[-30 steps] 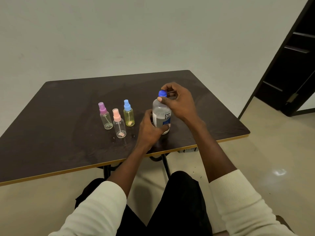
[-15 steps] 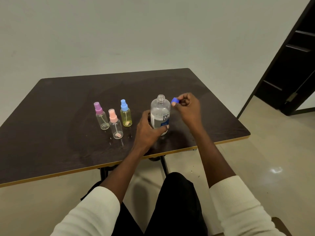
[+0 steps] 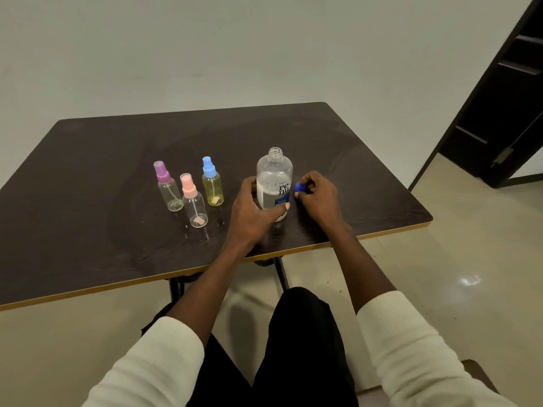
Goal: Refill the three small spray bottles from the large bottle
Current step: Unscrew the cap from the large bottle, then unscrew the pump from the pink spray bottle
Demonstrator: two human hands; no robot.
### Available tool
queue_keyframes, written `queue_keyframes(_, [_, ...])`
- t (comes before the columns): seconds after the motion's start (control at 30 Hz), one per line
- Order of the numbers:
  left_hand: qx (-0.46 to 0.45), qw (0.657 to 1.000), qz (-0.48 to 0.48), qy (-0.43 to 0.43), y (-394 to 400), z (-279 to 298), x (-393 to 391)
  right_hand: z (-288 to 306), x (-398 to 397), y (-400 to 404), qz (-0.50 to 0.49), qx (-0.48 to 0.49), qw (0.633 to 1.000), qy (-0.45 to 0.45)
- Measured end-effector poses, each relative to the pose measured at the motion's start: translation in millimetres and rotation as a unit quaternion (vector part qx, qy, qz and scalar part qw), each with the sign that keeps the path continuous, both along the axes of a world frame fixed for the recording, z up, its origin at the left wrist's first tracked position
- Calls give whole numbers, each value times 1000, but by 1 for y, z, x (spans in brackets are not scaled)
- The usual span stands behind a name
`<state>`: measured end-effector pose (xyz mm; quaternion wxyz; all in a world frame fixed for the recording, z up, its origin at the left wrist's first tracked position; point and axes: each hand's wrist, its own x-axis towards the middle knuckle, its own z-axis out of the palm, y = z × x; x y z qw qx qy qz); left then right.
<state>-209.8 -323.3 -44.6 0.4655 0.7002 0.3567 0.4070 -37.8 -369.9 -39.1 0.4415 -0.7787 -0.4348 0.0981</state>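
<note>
The large clear bottle [image 3: 273, 177] stands upright near the table's front edge, its neck uncapped. My left hand [image 3: 254, 212] grips its lower body from the left. Just right of the bottle, my right hand [image 3: 317, 198] pinches the blue cap [image 3: 299, 187] low, close to the tabletop. To the left stand three small spray bottles, all capped: one with a purple top [image 3: 167, 186], one with a pink top [image 3: 192, 201] and a yellowish one with a blue top [image 3: 212, 182].
The dark brown table [image 3: 88, 201] has a light wooden edge along the front. A dark door frame [image 3: 496, 113] stands at the right. My legs in black trousers are under the table's front edge.
My right hand took the blue cap off the large bottle, then carried it right and down toward the tabletop. The left hand kept its grip on the bottle.
</note>
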Motion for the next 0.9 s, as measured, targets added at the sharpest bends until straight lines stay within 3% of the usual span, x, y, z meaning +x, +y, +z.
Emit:
queue_keyframes(0.2, [45,999,-1,-21,-2,0,0,-3,0,2,6,29,1000,2])
queue_keyframes(0.33, [95,993,41,-54,-8,-1,-3,0,-3,-1,-62,117,991,3])
queue_keyframes(0.43, [154,982,81,-79,-15,2,-9,11,-12,-6,-124,209,970,26])
queue_keyframes(0.57, [194,963,129,-132,-25,5,-22,40,-35,-19,-179,369,912,21])
queue_keyframes(0.67, [204,952,164,-161,-28,-1,-41,69,-64,-29,-131,440,887,-47])
queue_keyframes(0.8, [168,944,218,-182,-19,-6,-75,84,-119,-26,16,468,874,-125])
queue_keyframes(0.9, [130,941,255,-183,2,-4,-99,65,-156,-5,98,407,903,-94])
